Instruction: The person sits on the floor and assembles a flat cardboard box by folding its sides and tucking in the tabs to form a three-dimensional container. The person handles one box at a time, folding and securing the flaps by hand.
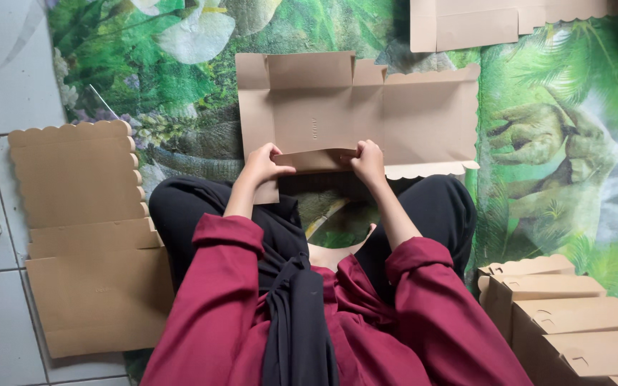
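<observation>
We grip the near flap of a flat, unfolded brown cardboard box blank [355, 114] with both hands, our left hand [262, 164] pinched shut on the flap's left end and our right hand [368, 161] clamped on its right end. The blank lies on a green leaf-printed mat [559, 143] just beyond our knees, a stack of flat scallop-edged brown cardboard sheets [84, 236] sits to our left, and folded brown cardboard boxes [574, 314] stand to our right

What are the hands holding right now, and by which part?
Both hands, left and right, grip the flat cardboard box blank by its near flap, one at each end, folding it up.
</observation>
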